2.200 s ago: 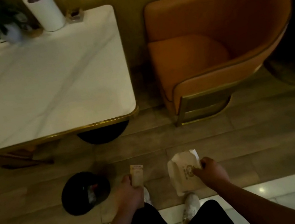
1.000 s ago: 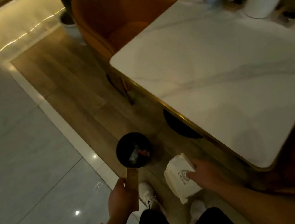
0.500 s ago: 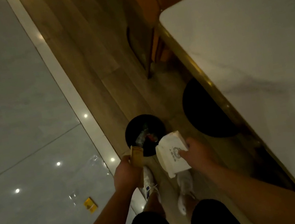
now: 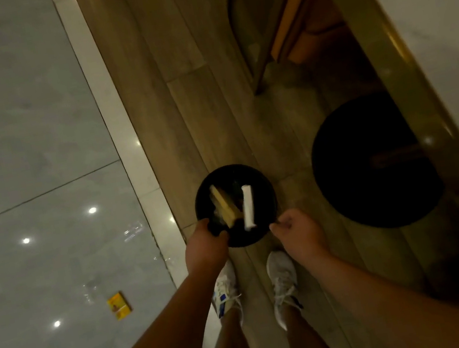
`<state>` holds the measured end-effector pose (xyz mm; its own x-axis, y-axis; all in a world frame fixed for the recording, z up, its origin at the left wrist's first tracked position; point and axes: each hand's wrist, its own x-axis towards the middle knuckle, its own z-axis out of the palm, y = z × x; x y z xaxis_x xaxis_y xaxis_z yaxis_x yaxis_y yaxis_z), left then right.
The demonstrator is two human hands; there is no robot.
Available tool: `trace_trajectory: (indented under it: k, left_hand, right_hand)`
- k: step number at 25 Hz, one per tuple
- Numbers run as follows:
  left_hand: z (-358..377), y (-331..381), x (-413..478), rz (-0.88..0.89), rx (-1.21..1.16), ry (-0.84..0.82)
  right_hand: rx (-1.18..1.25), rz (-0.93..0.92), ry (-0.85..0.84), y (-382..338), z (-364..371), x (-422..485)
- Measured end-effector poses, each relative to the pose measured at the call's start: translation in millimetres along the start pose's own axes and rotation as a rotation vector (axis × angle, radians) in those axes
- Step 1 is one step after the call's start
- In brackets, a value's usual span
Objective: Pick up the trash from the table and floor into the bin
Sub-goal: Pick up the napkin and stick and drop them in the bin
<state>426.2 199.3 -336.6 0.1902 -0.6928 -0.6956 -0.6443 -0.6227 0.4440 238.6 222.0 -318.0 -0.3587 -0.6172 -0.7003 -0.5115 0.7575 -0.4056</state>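
Wood-grain floor planks pass under the person's white trainers (image 4: 282,281), with glossy grey tiles to the left. On those tiles a small flat yellow packet (image 4: 119,305) lies well apart from everything else. Just ahead of the shoes, the left hand (image 4: 204,248) and right hand (image 4: 299,230) hover at the near rim of the round black bin (image 4: 267,188). The fingers (image 4: 276,226) of both are loosely curled and hold nothing.

Within the bin's mouth show the tan cardboard carton (image 4: 224,205) and the white paper food box (image 4: 247,206). Both are blurred, so I cannot tell whether they rest or are dropping. The carton's long axis slants from near right to far left. The white box shows edge-on, its long axis pointing almost straight away.

To finish this drop well, I judge the hands should leave only once both pieces are below the rim, then go for the yellow packet. Beyond stand the desk's round black base (image 4: 373,163) and its gold-edged white marble top (image 4: 439,14).
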Motion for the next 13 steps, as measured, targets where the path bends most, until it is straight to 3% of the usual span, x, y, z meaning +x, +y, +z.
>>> trace_trajectory:
  k: [7, 13]
  left_hand:
    - [-2, -5, -27, -0.064, 0.109, -0.029]
    - [-58, 16, -122, -0.149, 0.072, -0.049]
  right_hand:
    - [-0.193, 0.004, -0.136, 25, -8, 3]
    - [-0.305, -0.062, -0.255, -5, -55, -49]
